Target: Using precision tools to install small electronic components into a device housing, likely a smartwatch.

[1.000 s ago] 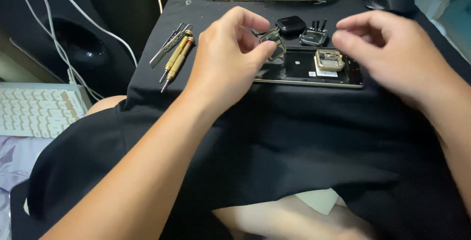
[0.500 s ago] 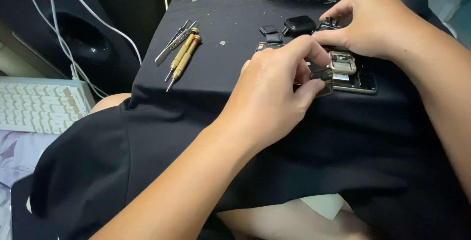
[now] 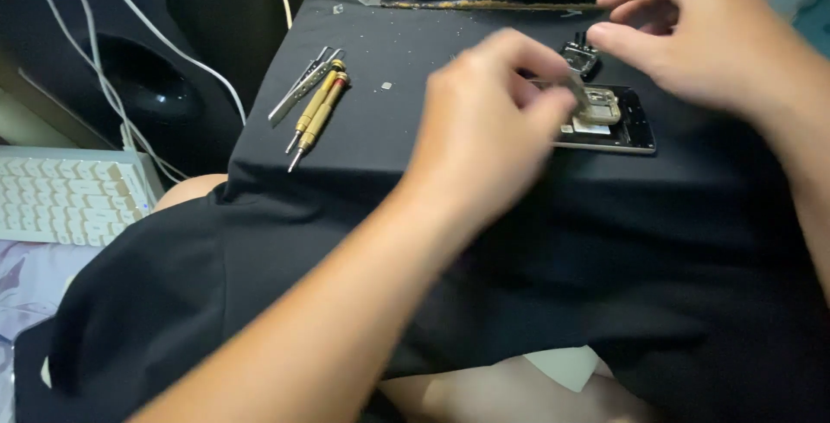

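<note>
- The left hand (image 3: 484,120) pinches what may be a small metal part over the opened phone (image 3: 605,120) on the bench (image 3: 415,51).
- The right hand (image 3: 692,34) hovers just behind, fingers loosely curled, apparently empty.
- 2 screwdrivers (image 3: 316,112) lie well left.

Soft, even indoor light, faint shadows, motion blur on the left hand (image 3: 484,120)

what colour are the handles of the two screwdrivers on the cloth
Golden yellow handles on the screwdrivers, seen in the head view.

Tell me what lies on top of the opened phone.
On the opened phone sits a pale square part. The left hand covers the phone's left end, so anything there is hidden.
</note>
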